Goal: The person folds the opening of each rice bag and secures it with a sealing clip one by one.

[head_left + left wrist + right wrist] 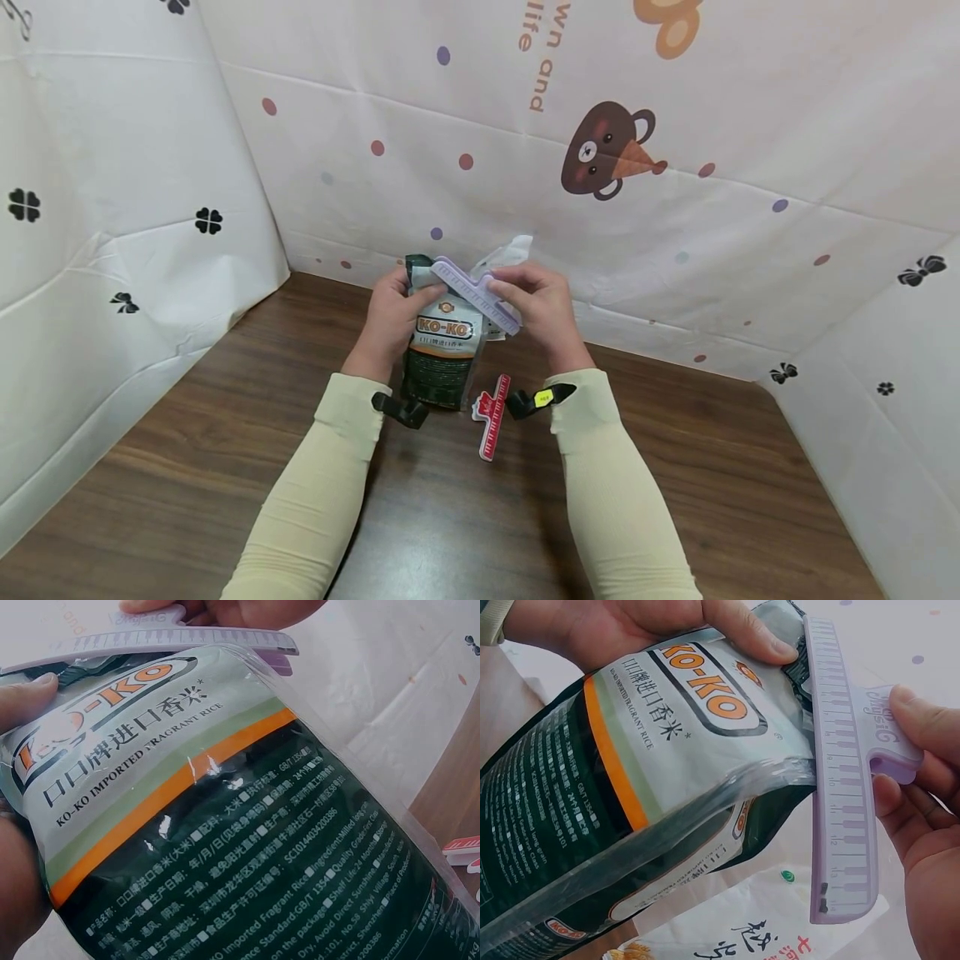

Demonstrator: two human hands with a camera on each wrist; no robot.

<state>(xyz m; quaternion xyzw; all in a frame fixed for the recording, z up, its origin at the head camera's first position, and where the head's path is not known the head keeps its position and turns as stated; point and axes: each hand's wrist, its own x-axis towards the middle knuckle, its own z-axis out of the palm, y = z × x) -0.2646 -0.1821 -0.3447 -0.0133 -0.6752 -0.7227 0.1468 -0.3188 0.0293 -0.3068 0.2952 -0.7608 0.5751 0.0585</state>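
A green and silver KO-KO rice bag point(442, 358) stands upright near the back of the table. My left hand point(390, 315) grips its upper left side, the thumb lying across the front, as the right wrist view also shows. With thumb and fingers my right hand point(543, 307) pinches the handle of a purple clip point(476, 293) patterned with piano keys and ruler marks. The clip point(840, 772) lies slanted across the bag's folded top; whether its jaws bite fully on the bag I cannot tell. A red and white clip point(492, 417) lies on the table right of the bag.
Behind the rice bag is a white printed bag point(765, 919), partly hidden. A wooden table point(712, 467) lies under everything. White patterned cloth point(360, 192) hangs close behind the bags and along both sides.
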